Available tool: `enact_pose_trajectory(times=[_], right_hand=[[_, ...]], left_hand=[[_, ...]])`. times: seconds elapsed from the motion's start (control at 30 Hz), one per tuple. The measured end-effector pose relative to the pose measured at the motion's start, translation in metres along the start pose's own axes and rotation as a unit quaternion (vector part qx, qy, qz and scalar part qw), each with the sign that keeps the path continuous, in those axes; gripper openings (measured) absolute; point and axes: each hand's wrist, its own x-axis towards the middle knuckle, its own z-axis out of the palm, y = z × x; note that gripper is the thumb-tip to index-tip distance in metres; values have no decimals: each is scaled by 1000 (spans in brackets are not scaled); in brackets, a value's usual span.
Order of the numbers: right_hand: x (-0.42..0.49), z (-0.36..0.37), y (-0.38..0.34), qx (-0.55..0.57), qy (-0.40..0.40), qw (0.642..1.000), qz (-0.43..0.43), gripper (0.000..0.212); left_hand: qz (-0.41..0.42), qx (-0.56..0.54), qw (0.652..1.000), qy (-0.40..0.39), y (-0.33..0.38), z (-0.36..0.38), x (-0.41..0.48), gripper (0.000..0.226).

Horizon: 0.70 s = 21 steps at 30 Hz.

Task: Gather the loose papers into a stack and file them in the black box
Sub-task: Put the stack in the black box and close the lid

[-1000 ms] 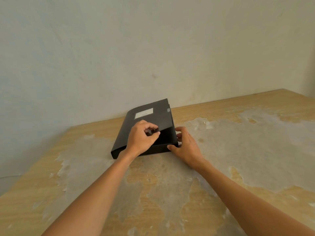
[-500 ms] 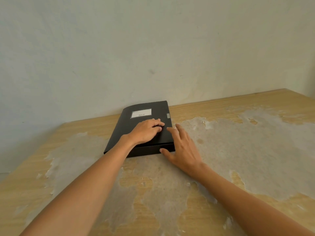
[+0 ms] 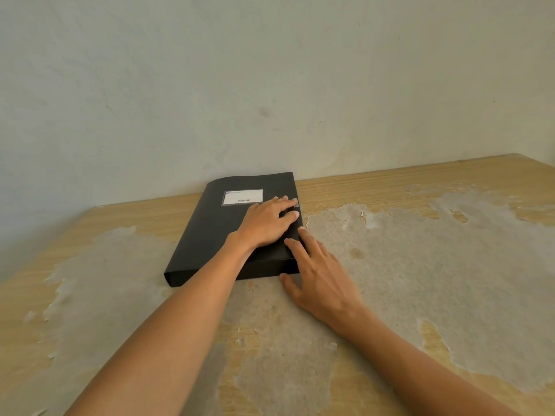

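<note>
The black box (image 3: pixel 216 232) lies flat and closed on the wooden table (image 3: pixel 420 265), near the wall, with a white label (image 3: pixel 242 196) on its lid. My left hand (image 3: pixel 267 222) rests palm down on the lid, fingers spread toward the small grey clasp at the right edge. My right hand (image 3: pixel 318 274) lies beside the box's near right corner, fingertips on the lid's edge and thumb against the front side. No loose papers are in sight.
The tabletop has a worn, peeling surface with large grey patches. A pale wall (image 3: pixel 270 85) stands right behind the box. The table's left edge runs diagonally at the left.
The lid, held partly raised a second ago, is now down flat. My left hand has slid forward along the lid toward the clasp; my right hand shifted from the front edge to the corner.
</note>
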Motion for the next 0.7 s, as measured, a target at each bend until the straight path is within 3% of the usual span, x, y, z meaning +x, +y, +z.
enact_pose_trajectory(times=[0.5, 0.7], right_hand=[[-1, -2, -3, 4, -5, 1000, 11, 58], [-3, -7, -5, 43, -20, 999, 17, 70]], left_hand=[[-13, 10, 1000, -23, 21, -13, -6, 44], [-43, 30, 997, -62, 33, -23, -13, 57]])
